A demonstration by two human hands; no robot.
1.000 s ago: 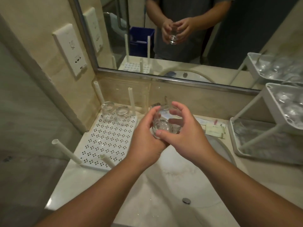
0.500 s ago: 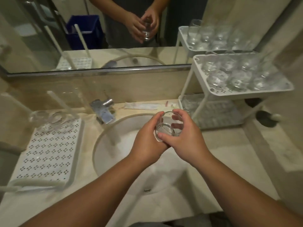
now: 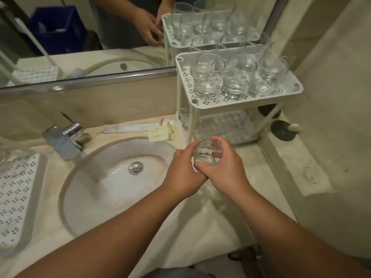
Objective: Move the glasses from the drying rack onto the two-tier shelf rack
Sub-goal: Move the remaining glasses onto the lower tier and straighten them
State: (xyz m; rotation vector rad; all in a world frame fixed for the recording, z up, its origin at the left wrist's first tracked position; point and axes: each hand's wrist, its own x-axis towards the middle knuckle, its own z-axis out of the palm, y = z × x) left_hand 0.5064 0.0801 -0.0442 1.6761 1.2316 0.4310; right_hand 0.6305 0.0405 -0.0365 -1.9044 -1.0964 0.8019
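A clear glass (image 3: 205, 152) is held between both hands, over the counter just right of the sink. My left hand (image 3: 183, 173) cups its left side and my right hand (image 3: 226, 169) wraps its right side and bottom. The white two-tier shelf rack (image 3: 239, 101) stands right behind the hands; its upper tier holds several upright glasses (image 3: 236, 77), its lower tier (image 3: 230, 127) shows one glass at its left end. The white perforated drying rack (image 3: 18, 189) lies at the far left, with blurred glasses (image 3: 14, 161) at its far end.
A round sink (image 3: 120, 177) with a chrome tap (image 3: 64, 139) fills the middle of the counter. Paper sachets (image 3: 158, 131) lie behind it. A mirror (image 3: 80, 37) covers the back wall. A raised ledge with a black round object (image 3: 283, 130) runs along the right wall.
Both hands have carried the glass to the right, from near the drying rack across the sink to just in front of the shelf rack. The view has swung right with them.
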